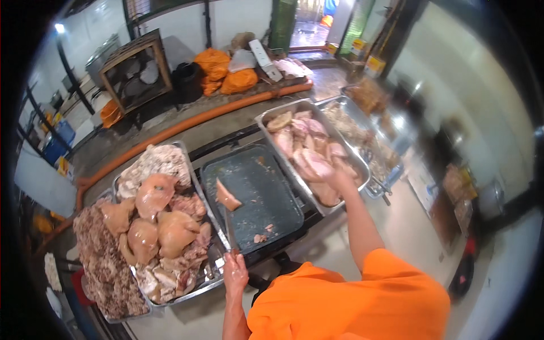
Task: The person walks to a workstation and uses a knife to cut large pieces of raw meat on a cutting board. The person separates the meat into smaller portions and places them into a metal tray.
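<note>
My left hand grips a knife by its handle at the near left corner of a dark cutting tray. The blade points away from me over that tray's left side. Just beyond its tip lies a wedge of cooked meat with skin. My right hand, blurred, reaches into a steel pan of pale meat pieces. Its fingers meet a pink piece; whether they hold it is unclear. Small meat scraps lie on the cutting tray.
At left, a metal tray bears large skin-on meat chunks beside a heap of ground-looking meat. Another pan with shredded food stands right of the steel pan. An orange pipe runs behind, near orange bags.
</note>
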Demonstrator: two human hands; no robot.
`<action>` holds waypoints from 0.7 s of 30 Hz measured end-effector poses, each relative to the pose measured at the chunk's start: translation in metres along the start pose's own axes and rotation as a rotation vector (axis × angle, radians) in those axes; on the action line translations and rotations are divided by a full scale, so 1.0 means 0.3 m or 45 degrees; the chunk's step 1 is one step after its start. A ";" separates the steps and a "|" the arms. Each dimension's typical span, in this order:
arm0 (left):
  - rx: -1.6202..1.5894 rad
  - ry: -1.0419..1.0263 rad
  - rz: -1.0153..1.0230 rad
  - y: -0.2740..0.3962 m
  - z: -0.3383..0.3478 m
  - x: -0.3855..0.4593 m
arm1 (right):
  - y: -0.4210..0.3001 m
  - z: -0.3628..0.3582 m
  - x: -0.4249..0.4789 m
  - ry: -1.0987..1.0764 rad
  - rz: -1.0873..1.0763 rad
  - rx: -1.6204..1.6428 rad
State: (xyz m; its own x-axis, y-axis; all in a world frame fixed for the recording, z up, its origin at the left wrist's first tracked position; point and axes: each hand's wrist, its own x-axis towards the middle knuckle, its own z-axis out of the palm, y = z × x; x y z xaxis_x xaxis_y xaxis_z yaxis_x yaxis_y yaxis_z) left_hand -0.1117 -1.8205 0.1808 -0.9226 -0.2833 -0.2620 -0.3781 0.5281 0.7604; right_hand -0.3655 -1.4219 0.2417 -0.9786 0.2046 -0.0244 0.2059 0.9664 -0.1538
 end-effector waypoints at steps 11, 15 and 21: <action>-0.115 0.176 0.094 -0.015 -0.089 -0.033 | -0.760 0.063 -0.074 -0.414 -0.425 0.312; 0.197 0.184 0.055 -0.053 -0.115 -0.100 | -1.033 0.487 -0.165 -0.227 -0.623 0.359; 0.003 0.180 -0.123 0.031 -0.140 -0.219 | -1.066 0.653 -0.149 -0.381 -0.688 0.440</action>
State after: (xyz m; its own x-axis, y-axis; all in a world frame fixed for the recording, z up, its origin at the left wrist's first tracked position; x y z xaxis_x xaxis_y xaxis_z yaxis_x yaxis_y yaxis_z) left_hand -0.0516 -1.8304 0.2301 -0.8618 -0.4428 -0.2475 -0.4649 0.4944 0.7344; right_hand -0.3893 -1.7704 0.0985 -0.9133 -0.3896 -0.1190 -0.2754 0.8056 -0.5245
